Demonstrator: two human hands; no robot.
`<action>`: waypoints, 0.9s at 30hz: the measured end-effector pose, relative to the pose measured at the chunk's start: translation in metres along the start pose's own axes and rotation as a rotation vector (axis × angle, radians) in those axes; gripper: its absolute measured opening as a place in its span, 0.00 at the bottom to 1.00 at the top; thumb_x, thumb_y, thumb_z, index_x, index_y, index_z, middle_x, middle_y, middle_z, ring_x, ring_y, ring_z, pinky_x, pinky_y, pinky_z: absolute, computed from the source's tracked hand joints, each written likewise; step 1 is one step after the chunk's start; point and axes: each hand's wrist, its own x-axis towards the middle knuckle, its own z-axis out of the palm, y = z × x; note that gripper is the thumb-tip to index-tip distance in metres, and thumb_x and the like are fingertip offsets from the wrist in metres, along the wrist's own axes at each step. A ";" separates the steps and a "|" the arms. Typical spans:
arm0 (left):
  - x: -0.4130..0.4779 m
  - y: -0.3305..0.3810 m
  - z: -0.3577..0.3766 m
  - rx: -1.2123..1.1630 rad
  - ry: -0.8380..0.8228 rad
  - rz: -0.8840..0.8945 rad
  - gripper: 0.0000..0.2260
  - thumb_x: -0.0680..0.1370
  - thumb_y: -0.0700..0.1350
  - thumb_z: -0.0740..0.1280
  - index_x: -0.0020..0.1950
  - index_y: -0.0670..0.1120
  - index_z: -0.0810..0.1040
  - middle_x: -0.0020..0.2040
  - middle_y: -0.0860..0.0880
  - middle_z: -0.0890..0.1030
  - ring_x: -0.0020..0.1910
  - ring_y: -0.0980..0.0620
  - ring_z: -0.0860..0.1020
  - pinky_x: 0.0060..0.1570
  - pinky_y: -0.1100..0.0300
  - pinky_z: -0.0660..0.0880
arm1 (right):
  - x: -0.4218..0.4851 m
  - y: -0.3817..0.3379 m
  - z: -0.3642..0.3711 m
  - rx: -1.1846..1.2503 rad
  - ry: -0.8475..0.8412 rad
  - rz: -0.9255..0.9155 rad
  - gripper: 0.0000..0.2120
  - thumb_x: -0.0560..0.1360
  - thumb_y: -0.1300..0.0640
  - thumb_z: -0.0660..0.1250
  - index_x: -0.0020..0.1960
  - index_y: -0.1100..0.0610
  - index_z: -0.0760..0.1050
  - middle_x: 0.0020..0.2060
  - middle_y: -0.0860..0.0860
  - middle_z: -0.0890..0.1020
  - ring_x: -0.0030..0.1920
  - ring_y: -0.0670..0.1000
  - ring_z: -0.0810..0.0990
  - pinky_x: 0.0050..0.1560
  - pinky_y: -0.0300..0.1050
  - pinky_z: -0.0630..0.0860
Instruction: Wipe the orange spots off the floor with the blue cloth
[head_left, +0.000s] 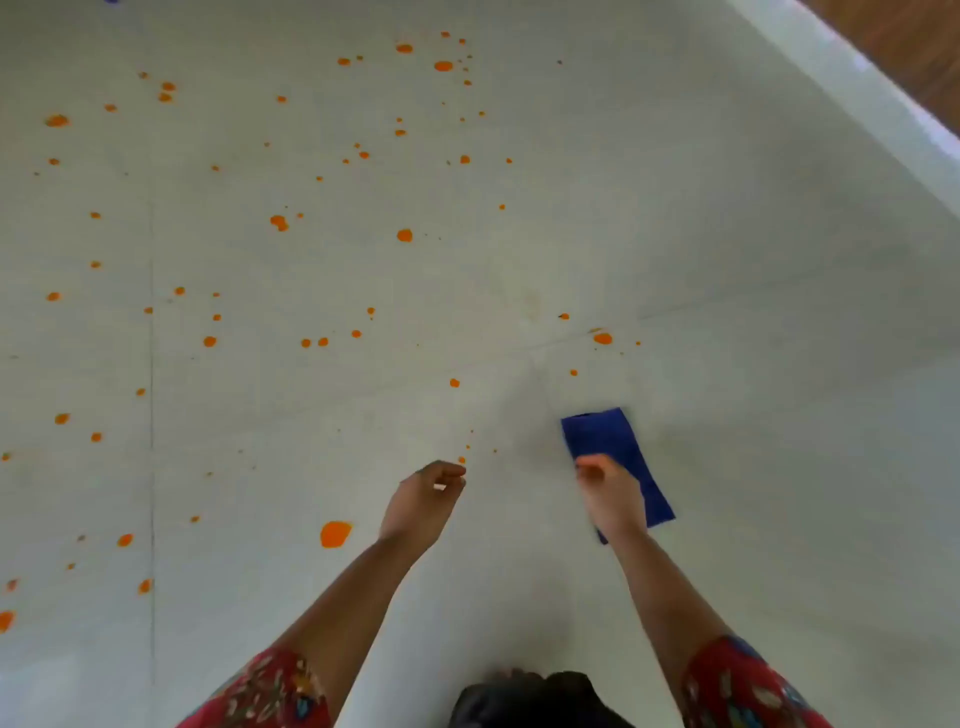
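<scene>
A folded blue cloth (602, 434) lies flat on the pale tiled floor (727, 312), right of centre. My right hand (610, 491) is over its near half with the fingers bent and blurred; whether it grips the cloth or only rests on it does not show. My left hand (426, 499) hovers to the left of the cloth, fingers loosely curled in, holding nothing. Orange spots (404, 235) are scattered over the left and far floor. A large spot (335, 533) lies just left of my left wrist, and a few small ones (602, 338) sit beyond the cloth.
A raised pale ledge (841, 78) runs diagonally along the right, with brown wood (914, 47) past it. Tile joints cross the floor. Red patterned sleeves (270, 691) and dark hair (535, 699) fill the bottom edge.
</scene>
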 end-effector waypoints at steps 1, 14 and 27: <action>0.008 -0.004 0.007 -0.018 0.001 0.025 0.09 0.78 0.50 0.64 0.56 0.55 0.80 0.53 0.58 0.81 0.50 0.57 0.79 0.46 0.62 0.74 | 0.012 0.008 0.006 -0.060 0.048 -0.048 0.13 0.78 0.56 0.63 0.62 0.52 0.77 0.57 0.52 0.81 0.55 0.56 0.79 0.44 0.44 0.71; 0.019 -0.009 0.009 -0.270 0.065 0.020 0.09 0.78 0.44 0.63 0.55 0.50 0.79 0.51 0.52 0.83 0.52 0.49 0.79 0.50 0.58 0.75 | 0.066 0.050 0.035 -0.684 0.171 -0.269 0.17 0.79 0.56 0.63 0.65 0.62 0.69 0.62 0.58 0.73 0.57 0.58 0.75 0.42 0.50 0.74; 0.001 0.052 -0.082 -0.388 -0.097 0.024 0.17 0.83 0.52 0.55 0.67 0.48 0.72 0.62 0.53 0.78 0.61 0.53 0.74 0.59 0.58 0.67 | -0.023 -0.135 -0.003 1.158 -0.697 0.093 0.15 0.77 0.59 0.52 0.52 0.62 0.76 0.46 0.56 0.82 0.51 0.56 0.80 0.56 0.51 0.74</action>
